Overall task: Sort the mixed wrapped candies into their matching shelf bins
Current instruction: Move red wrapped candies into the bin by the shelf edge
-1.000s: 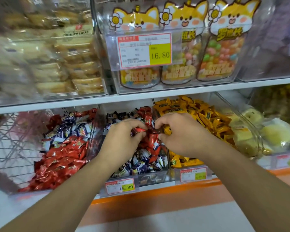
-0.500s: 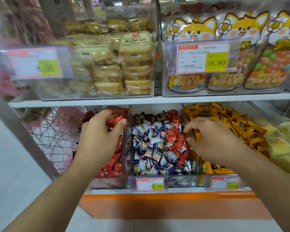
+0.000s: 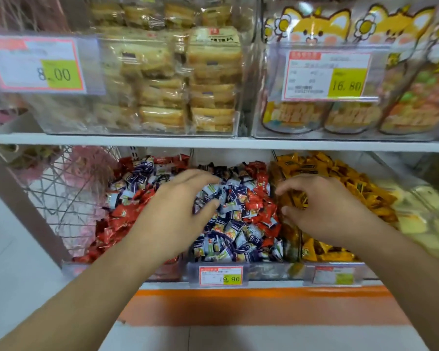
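Across the lower shelf (image 3: 213,283), take the middle bin (image 3: 271,271) as your landmark: it holds mostly blue-and-white wrapped candies (image 3: 228,231), but a streak of red wrapped candies (image 3: 257,203) runs down its right side, from the back of the pile to the front. The bin to its left (image 3: 79,266) is largely red, yet a clump of blue-and-white ones (image 3: 135,177) sits toward its back. The bin to its right carries yellow wrapped candies (image 3: 365,196) and looks unmixed from here. So you are, I judge, well short of done: both the red strays in the middle bin and the blue strays left of it still need moving.

Your left hand (image 3: 174,219) hovers over the wall between the left and middle bins, fingers spread and relaxed, its grip released and holding nothing. Your right hand (image 3: 322,209) sits over the wall between the middle and right bins with fingers curled; whether that grip holds a candy I cannot tell.

Readable writing: the tag (image 3: 221,276) on the front of the middle bin reads 19.90. On the shelf above, the tag (image 3: 327,76) up and to the right reads 16.80, fixed before fox-faced bags (image 3: 314,29), and the tag (image 3: 38,64) up and to the left reads 8.00. The candy wrappers' print is too small to read.
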Motion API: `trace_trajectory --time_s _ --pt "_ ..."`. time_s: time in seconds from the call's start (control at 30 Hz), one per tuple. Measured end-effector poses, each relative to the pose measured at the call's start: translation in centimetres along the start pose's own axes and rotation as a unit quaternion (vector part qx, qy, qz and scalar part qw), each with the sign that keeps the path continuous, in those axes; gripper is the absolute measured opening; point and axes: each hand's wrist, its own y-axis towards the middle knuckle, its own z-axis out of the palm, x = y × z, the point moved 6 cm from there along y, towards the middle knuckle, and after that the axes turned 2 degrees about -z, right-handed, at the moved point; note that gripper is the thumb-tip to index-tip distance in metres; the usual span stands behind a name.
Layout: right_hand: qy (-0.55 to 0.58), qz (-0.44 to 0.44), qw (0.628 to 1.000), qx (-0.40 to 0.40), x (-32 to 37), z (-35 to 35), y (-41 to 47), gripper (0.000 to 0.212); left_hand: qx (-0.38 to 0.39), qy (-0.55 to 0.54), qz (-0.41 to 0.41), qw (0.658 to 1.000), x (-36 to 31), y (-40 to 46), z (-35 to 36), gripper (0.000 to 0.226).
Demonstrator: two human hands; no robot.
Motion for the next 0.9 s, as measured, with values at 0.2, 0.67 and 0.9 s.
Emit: trace_trajectory --time_s 0.2,0.67,0.9 --pt "0.025 0.023 0.999 0.007 -0.5 -0.6 -0.4 0.034 0.088 -0.022 0.059 0.994 -4.4 1.6 5.8 0.046" --pt "0.043 -0.004 0.999 0.007 -1.4 -0.8 -0.3 0.038 0.116 -0.029 -0.015 0.993 -5.2 6.2 11.6 0.024" --pt "0.039 -0.003 0.999 0.007 -1.2 -0.8 -0.4 0.04 0.021 -0.181 -0.088 0.979 -3.8 5.0 8.6 0.022"
